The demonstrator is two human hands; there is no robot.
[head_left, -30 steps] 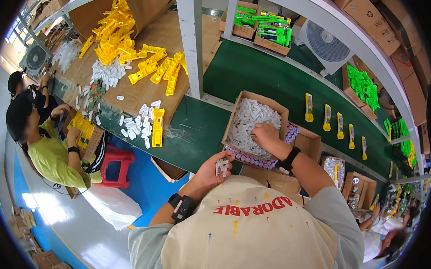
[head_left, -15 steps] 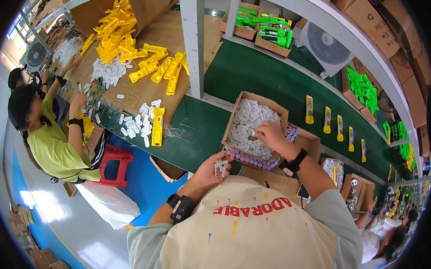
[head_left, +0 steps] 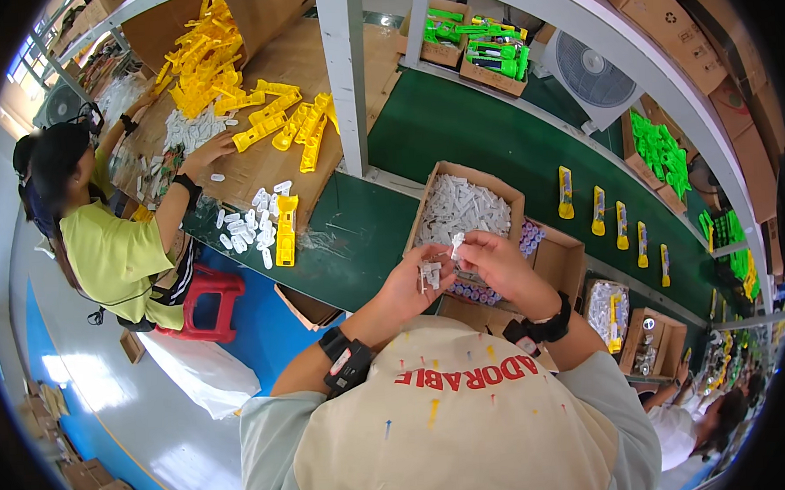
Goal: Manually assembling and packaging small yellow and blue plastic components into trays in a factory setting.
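Observation:
In front of me, a cardboard box (head_left: 516, 199) holds a heap of small white plastic parts (head_left: 463, 209). My left hand (head_left: 403, 290), at its near edge, is cupped around several white clips (head_left: 431, 274). Close beside it, my right hand (head_left: 498, 265) pinches one small white piece (head_left: 457, 241) between thumb and fingers. Both hands are over the near rim, almost touching. Small purple-wrapped cylinders (head_left: 531, 238) show below and beside the box, partly covered by my hands.
Yellow casings (head_left: 287, 232) and white oval pieces (head_left: 251, 227) lie on the table at left, where a co-worker in lime green (head_left: 117, 261) sits on a red stool (head_left: 209, 297). Yellow flashlight-like units (head_left: 599, 211) line the green belt (head_left: 493, 140). A grey post (head_left: 343, 81) stands ahead.
My right hand has come out of the heap toward me with a white piece. My left hand has moved right to meet it. The co-worker's arm now reaches toward the yellow casings.

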